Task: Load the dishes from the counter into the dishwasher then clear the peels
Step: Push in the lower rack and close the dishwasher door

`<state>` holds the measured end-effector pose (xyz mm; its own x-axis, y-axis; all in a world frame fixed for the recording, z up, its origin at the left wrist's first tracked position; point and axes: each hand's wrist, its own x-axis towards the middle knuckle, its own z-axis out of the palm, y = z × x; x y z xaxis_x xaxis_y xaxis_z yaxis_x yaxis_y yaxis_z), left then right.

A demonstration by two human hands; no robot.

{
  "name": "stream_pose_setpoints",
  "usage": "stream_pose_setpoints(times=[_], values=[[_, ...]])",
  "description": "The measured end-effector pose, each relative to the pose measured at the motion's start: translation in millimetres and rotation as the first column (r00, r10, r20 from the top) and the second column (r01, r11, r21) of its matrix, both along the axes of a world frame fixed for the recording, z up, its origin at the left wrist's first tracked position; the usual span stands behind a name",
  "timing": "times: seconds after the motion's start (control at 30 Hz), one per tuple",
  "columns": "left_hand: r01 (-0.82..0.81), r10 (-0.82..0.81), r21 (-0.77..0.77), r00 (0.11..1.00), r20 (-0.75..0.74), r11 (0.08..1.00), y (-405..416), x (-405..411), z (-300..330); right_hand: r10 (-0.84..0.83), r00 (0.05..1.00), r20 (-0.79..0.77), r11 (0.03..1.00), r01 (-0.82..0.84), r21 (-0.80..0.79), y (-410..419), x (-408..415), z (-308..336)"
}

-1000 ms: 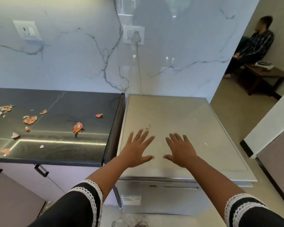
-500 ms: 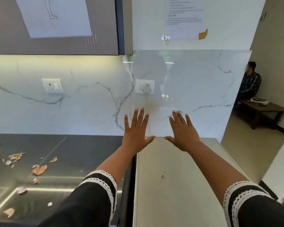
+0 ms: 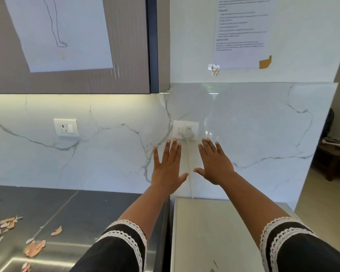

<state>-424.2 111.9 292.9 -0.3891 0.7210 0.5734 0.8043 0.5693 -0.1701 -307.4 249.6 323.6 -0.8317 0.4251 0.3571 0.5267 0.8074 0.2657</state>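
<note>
Both hands, left hand (image 3: 168,169) and right hand (image 3: 216,165), are held out flat with fingers spread, nothing gripped. The peels (image 3: 34,248) lie well left of and below the fingers on the dark worktop (image 3: 98,211); no dishes are seen. A careless sweep could scatter peels over the worktop edge. The plugged cord (image 3: 189,173) hangs between the fingers and could be snagged. Open room lies above the pale dishwasher top (image 3: 214,232).

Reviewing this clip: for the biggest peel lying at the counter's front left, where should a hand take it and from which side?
Judging by how it lies, pinch the large peel at its raised, curled upper-right edge, coming from above with the left hand, which is nearer. It lies flat on the dark counter, so a side approach offers little to catch.
</note>
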Motion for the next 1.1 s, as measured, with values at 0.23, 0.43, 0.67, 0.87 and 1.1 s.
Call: stream_pose_setpoints(times=[0.23, 0.43, 0.67, 0.87, 1.1], values=[[-0.044, 0.042, 0.018, 0.992, 0.116, 0.999, 40.7, -47.9, -6.8, 0.019, 0.996, -0.087, 0.990, -0.031, -0.137, 55.7, -66.0, 16.2], [-0.021, 0.030, -0.056, 0.987, 0.160, 0.998, 81.5, -86.6, -9.9, 0.042, 0.994, -0.100, 0.990, -0.055, -0.133, 81.6, -113.2, 17.8], [0.014, -0.019, 0.032, 0.989, 0.149, 0.999, 142.5, -120.9, 4.6, 0.037, 0.984, -0.173, 0.993, -0.056, -0.108, 104.1, -143.1, 14.7], [-0.026, 0.024, 0.033, 0.998, 0.064, 0.999, 176.8, -139.1, -2.3, -0.015, 0.985, -0.174, 0.999, 0.005, -0.054, 108.8, -150.8, 1.8], [0.015, -0.005, 0.093, 0.993, -0.115, 0.996, 182.4, -161.3, -15.6, -0.050, 0.985, -0.166, 0.998, 0.042, -0.055, 108.0, -157.6, -2.3]])
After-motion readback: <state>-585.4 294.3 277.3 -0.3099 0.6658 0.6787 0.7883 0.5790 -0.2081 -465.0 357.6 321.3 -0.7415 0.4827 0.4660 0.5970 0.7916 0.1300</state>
